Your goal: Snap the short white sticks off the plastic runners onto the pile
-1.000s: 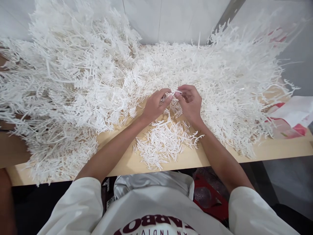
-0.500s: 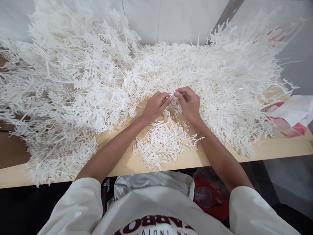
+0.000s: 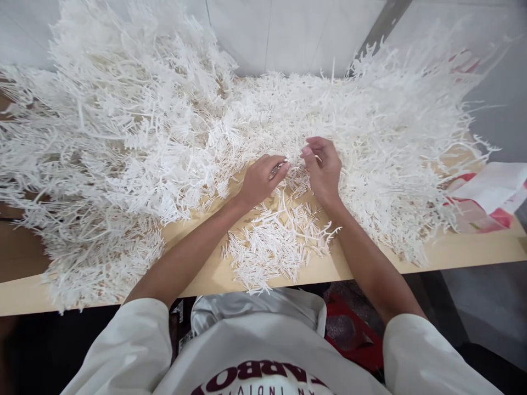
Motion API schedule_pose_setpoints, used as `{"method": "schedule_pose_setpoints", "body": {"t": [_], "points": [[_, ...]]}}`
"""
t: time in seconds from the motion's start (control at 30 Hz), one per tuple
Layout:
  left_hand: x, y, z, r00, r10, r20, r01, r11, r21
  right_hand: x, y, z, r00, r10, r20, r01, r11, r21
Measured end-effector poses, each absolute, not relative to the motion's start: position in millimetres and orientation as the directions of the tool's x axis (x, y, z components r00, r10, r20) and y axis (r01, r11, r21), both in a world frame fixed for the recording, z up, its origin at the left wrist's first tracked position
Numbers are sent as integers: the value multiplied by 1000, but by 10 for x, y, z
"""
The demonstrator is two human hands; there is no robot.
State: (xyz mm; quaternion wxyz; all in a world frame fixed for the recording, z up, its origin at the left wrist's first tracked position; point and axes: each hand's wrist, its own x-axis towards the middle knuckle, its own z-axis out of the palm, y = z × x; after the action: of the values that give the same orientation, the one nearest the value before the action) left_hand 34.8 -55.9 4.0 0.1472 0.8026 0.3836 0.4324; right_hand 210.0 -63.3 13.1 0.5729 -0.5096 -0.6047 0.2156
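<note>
My left hand (image 3: pixel 263 175) is closed in a pinch near the middle of the table; a small piece between thumb and fingertips is too small to name. Just to its right, my right hand (image 3: pixel 324 167) is raised above the white pieces, thumb and fingers curled but apart, with nothing visible between them. The two hands do not touch. Below them lies a small heap of thin white twig-like pieces (image 3: pixel 267 247), with a branched white stem (image 3: pixel 288 214) across its top.
A tall mass of white branching pieces (image 3: pixel 135 131) covers the left of the wooden table (image 3: pixel 473 249). Another large heap (image 3: pixel 395 131) fills the right side. A white and pink bag (image 3: pixel 489 192) lies at the right edge, and a pale wall stands behind.
My right hand has moved right and slightly away from my left hand, and its fingers have parted. The branched stem on the small heap has shifted. My left hand has hardly moved.
</note>
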Motion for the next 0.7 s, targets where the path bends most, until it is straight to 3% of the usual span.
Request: {"method": "schedule_pose_setpoints", "body": {"t": [0.17, 0.43, 0.7], "points": [[345, -512, -3, 339, 733, 590, 487, -673, 556, 1990, -741, 223, -57, 898, 435, 410, 419, -810], [329, -493, -26, 337, 746, 575, 527, -655, 541, 2018, -696, 175, -34, 919, 394, 400, 374, -837], [344, -520, 26, 386, 740, 551, 541, -665, 514, 1940, -767, 228, 31, 880, 473, 422, 417, -805]]}}
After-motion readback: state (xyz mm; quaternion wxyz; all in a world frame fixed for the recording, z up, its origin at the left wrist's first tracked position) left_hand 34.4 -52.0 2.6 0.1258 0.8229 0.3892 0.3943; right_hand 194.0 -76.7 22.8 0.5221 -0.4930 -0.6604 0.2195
